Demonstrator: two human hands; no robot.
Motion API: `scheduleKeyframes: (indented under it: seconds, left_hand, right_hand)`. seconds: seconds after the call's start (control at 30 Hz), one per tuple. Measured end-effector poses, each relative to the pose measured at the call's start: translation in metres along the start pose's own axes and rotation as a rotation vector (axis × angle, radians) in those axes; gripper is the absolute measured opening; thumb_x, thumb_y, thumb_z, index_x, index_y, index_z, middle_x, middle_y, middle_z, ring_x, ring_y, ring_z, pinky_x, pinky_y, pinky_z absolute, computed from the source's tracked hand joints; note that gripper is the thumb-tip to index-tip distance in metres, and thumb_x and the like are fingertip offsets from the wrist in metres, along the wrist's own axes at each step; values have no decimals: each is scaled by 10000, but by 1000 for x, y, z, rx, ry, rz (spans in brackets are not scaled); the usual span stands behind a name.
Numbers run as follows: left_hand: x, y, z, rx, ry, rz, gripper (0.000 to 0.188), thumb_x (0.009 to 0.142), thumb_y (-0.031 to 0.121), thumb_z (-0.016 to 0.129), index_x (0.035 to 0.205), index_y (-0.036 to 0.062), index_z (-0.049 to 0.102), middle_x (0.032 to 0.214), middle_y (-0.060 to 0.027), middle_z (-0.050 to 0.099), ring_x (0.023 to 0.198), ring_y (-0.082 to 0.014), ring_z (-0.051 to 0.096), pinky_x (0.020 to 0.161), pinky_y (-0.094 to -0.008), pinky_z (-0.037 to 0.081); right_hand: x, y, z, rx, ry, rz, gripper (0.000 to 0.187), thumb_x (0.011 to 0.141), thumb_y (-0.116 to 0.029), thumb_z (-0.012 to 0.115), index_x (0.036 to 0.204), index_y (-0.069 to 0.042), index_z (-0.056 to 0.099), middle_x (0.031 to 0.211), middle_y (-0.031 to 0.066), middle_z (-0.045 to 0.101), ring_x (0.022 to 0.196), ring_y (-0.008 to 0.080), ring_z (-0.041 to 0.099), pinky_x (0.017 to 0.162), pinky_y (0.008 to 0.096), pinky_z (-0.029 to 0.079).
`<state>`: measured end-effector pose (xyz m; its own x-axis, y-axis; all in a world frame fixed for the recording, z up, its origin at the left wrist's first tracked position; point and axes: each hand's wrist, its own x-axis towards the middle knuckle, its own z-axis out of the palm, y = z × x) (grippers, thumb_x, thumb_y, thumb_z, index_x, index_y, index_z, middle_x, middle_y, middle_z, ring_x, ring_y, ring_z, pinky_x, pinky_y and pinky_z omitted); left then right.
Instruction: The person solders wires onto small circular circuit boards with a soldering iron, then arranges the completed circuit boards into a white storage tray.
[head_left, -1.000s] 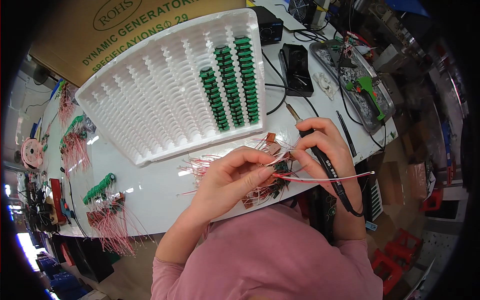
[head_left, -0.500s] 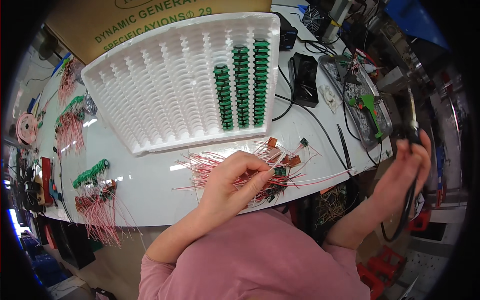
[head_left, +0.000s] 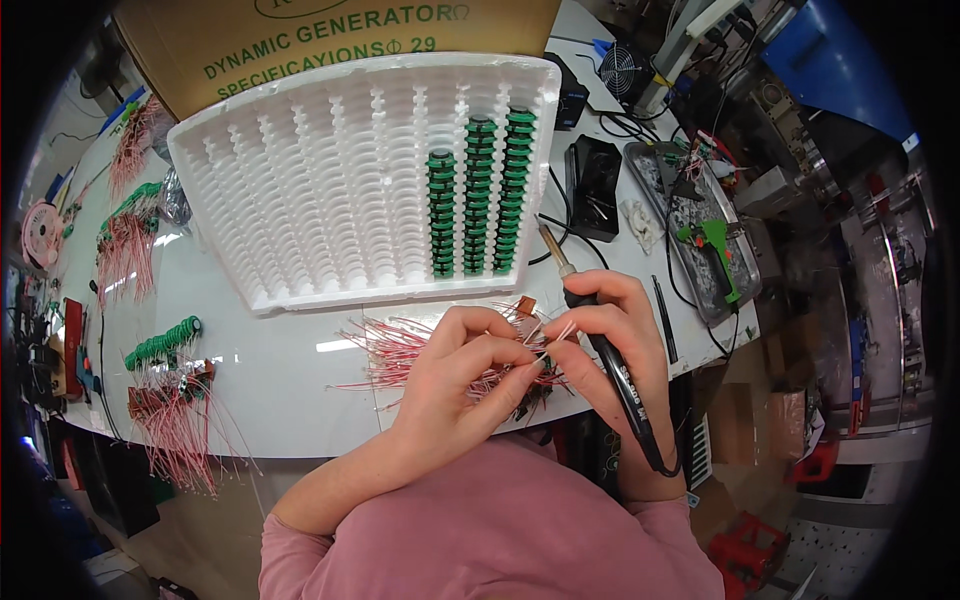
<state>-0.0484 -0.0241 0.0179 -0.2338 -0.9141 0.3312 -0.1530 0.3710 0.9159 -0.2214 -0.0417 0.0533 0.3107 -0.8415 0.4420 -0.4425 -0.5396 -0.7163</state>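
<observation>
In front of my chest, my left hand (head_left: 455,375) is closed, its thumb and forefinger pinching thin white wire ends (head_left: 541,357). Right beside it, my right hand (head_left: 635,325) is shut on a black soldering iron (head_left: 622,385), whose metal tip points up and away toward the foam tray. The thumb and finger of that same hand also pinch at the wires, close to my left fingertips. Beneath both hands lies a heap of red and white wires (head_left: 385,350) with small circuit boards, partly covered by my fingers.
Behind the heap leans a white foam tray (head_left: 330,190) holding three columns of green ring-shaped parts (head_left: 480,200). To its right are a black box (head_left: 596,185) and a metal tray (head_left: 668,160) with a green tool (head_left: 715,250). More wired green parts (head_left: 165,340) lie left.
My right hand has come in from the far right with the soldering iron and now meets my left hand at the wires. My left hand keeps its pinch. The view has shifted slightly.
</observation>
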Motion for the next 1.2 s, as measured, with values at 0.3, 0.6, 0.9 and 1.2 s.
scheduleKeyframes:
  seconds: [0.3,0.6,0.9,1.2]
  left_hand:
    - [27,8,-7,126,-32,70,277,754,61,637,1004,34,521,922,-83,578,780,-148,570,579,-234,441]
    - [46,-3,-1,-497,-224,-426,188,839,93,576,990,-11,535,866,-37,614,737,-44,567,653,-170,463]
    - [57,-8,1,-556,-211,-477,188,856,102,553,997,-22,555,891,-42,606,800,-55,570,692,-180,466]
    - [61,-14,-2,-689,-209,-483,190,882,105,507,1012,-33,515,899,-69,589,819,-84,571,721,-198,468]
  right_hand:
    - [11,9,1,19,-28,-52,211,664,28,681,845,-49,604,1045,112,488,804,172,545,689,263,444]
    - [22,24,-7,45,28,11,127,691,-66,691,783,-52,604,1074,111,475,882,179,494,756,278,403]
    - [34,39,-7,53,78,-28,172,653,-20,711,769,-38,586,1028,121,493,775,175,515,652,267,424]
    - [42,41,-6,19,88,-58,168,654,0,703,768,-41,587,1039,120,492,767,170,513,648,259,421]
